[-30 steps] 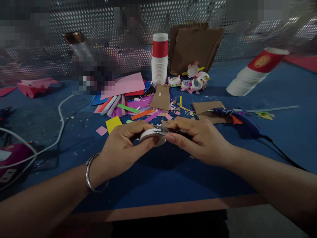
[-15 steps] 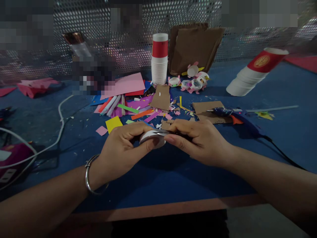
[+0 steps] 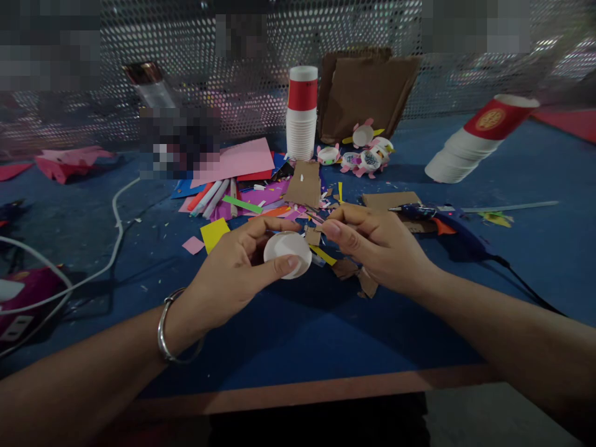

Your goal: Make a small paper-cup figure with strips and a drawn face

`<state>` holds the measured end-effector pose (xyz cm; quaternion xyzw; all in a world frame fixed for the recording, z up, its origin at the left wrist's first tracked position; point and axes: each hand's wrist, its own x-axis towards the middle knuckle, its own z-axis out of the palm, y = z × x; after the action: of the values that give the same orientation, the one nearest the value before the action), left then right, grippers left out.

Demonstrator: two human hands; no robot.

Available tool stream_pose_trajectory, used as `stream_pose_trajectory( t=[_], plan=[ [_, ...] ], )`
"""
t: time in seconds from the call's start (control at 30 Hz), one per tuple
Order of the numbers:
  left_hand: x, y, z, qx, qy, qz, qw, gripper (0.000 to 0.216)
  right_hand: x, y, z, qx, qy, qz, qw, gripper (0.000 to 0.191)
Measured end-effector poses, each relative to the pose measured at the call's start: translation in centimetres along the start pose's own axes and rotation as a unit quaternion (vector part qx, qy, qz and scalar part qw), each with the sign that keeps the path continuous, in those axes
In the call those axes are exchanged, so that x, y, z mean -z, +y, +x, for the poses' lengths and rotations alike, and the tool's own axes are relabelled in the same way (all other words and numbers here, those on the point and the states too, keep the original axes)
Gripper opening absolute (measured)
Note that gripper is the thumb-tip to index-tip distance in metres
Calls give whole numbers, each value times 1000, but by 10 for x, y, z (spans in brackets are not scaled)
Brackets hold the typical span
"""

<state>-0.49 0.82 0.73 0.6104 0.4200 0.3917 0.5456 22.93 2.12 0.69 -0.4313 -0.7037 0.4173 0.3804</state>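
Note:
My left hand point(image 3: 237, 267) is closed on a white paper cup bottom point(image 3: 274, 251), a shallow round piece with its flat face toward me and my thumb across it. Just right of it, apart from the cup piece, my right hand point(image 3: 382, 248) grips a pair of scissors point(image 3: 315, 215). Only their thin metal blades show, pointing left; the handles are hidden in my fingers. Below and between the hands lie torn cardboard bits point(image 3: 345, 269) and a yellow paper strip point(image 3: 323, 255).
A glue gun point(image 3: 459, 226) rests on cardboard at the right, its cord running to the edge. Behind are an upright cup stack point(image 3: 300, 133), a tilted cup stack point(image 3: 465, 152), small cup-bottom crafts point(image 3: 367, 158) and pink paper sheets point(image 3: 242, 160). A white cable point(image 3: 116, 217) crosses the left side.
The scissors have come away from the cup piece, moving up and right with my right hand. My left hand has turned the piece so its round face shows.

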Motion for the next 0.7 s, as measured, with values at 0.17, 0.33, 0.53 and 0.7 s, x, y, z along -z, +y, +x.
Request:
stream_pose_trajectory(
  t=[0.17,0.33,0.53,0.7],
  plan=[
    [-1,4,0,4,-7,38,999,35,-5,0,0,-33,-45,79,995,58],
    [-5,8,-2,-7,-31,136,990,22,-8,-6,2,-30,-90,57,994,52],
    [-3,7,-4,-13,-2,83,996,48,-5,-6,2,-12,-99,41,994,47],
    [2,7,0,-41,30,19,999,54,-4,-12,1,-43,-103,91,990,47]
  ],
)
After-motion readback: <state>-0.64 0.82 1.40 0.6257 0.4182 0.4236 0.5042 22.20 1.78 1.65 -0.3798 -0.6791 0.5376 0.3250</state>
